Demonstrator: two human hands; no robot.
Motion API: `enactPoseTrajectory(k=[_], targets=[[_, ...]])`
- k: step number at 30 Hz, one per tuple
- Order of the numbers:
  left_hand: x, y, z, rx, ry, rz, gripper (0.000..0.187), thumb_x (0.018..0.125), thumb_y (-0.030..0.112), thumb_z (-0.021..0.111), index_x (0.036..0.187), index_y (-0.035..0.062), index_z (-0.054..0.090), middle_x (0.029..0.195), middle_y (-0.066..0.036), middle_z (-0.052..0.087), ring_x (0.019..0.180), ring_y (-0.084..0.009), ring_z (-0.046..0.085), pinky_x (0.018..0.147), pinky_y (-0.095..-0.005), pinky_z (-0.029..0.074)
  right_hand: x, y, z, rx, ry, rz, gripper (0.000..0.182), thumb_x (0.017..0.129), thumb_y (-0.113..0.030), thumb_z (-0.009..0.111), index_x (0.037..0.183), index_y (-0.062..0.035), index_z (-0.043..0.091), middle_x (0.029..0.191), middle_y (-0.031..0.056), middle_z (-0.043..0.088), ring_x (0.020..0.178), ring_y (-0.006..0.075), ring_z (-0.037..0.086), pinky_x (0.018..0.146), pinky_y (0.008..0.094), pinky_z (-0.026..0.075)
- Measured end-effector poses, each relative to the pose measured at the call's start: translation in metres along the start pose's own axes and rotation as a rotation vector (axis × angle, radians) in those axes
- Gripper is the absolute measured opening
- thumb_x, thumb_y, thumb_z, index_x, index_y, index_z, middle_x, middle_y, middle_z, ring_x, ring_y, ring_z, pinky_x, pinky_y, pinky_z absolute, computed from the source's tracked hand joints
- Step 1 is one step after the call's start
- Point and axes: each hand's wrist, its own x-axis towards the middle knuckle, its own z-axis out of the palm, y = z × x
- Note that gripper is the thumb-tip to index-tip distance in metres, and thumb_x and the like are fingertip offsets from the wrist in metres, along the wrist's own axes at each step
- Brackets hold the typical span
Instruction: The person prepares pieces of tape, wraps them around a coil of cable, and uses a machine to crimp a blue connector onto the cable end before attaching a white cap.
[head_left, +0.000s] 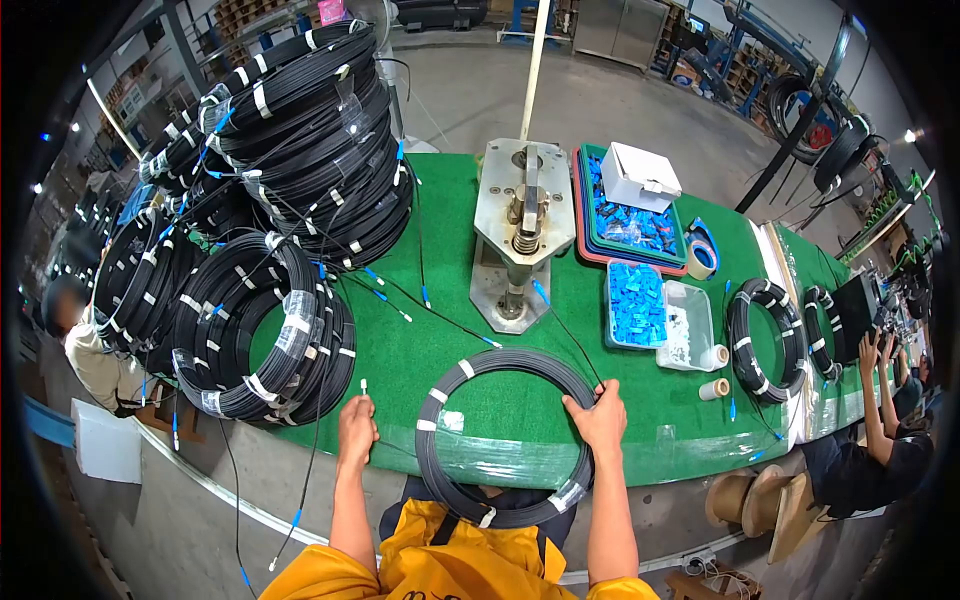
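We see both forearms reaching forward, roughly parallel, out of yellow fabric sleeves [328, 573] to the near edge of the green turf-like worktop [450, 205]. Our left hand [357, 430] is raised at the left part of that edge, fingers curled in, pinching a thin black cable end with a small white tip [364, 386]; the tip pokes out above the fingers, and a thin line of cable runs from this hand toward the coil. Our right hand [602, 416] is closed on the right side of the round black cable coil with white tape bands [510, 361], thumb pointing in toward the ring's middle. From beside that hand a loose black cable rises to a blue plastic connector [541, 290] by the base of the grey steel lever press [497, 200]. The coil straddles the middle of the near edge, its upper part on the worktop, its lower part out past the edge above our lap. Clear plastic film [500, 455] covers the near border. Green surface separates the left hand from the low stack of black cable coils [335, 350] toward the left edge, and a narrow band of it lies between coil and press. More green stretches rightward from the right hand to a small pale spool [714, 390], with a clear plastic tub of blue connectors [636, 303] farther back.
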Motion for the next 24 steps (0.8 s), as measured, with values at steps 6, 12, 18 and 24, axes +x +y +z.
enactPoseTrajectory(k=[6, 12, 18, 24], targets=[[-0.009, 0.021, 0.029, 0.137, -0.228, 0.025, 0.026, 0.104, 0.026, 0.045, 0.092, 0.0052, 0.057, 0.086, -0.008, 0.066, 0.070, -0.0100, 0.055, 0.065, -0.0284, 0.045, -0.001, 0.007, 0.003, 0.068, 0.044, -0.064, 0.061, 0.068, -0.032, 0.087, 0.103, -0.0034, 0.046, 0.090, 0.0177, 0.063, 0.085, 0.0395, 0.063, 0.074, 0.0475, 0.049], [-0.014, 0.000, 0.038, -0.636, -0.463, -0.114, 0.027, 0.100, 0.019, 0.058, 0.121, 0.0086, 0.046, 0.118, -0.015, 0.062, 0.096, -0.0193, 0.063, 0.084, -0.0317, 0.051, -0.004, 0.016, 0.003, 0.305, 0.107, -0.131, 0.053, 0.068, -0.020, 0.087, 0.097, -0.0035, 0.046, 0.083, 0.0076, 0.051, 0.069, 0.0199, 0.046, 0.065, 0.0334, 0.043], [-0.031, -0.011, 0.037, -0.366, -0.379, -0.028, 0.032, 0.099, 0.017, 0.057, 0.125, 0.0080, 0.041, 0.108, -0.012, 0.060, 0.101, -0.0203, 0.062, 0.088, -0.0340, 0.051, -0.007, 0.014, -0.002, 0.470, 0.137, -0.151, 0.052, 0.068, -0.013, 0.086, 0.098, -0.0031, 0.046, 0.089, 0.0081, 0.055, 0.076, 0.0196, 0.053, 0.070, 0.0333, 0.046], [-0.051, -0.005, 0.071, -0.528, -0.177, 0.055, 0.030, 0.102, 0.027, 0.050, 0.113, 0.0121, 0.026, 0.088, -0.011, 0.053, 0.051, -0.0194, 0.058, 0.045, -0.0321, 0.050, -0.015, 0.006, -0.014, 0.669, 0.153, -0.101, 0.050, 0.068, -0.007, 0.086, 0.096, -0.0047, 0.044, 0.095, 0.0060, 0.054, 0.077, 0.0115, 0.052, 0.069, 0.0257, 0.047]])
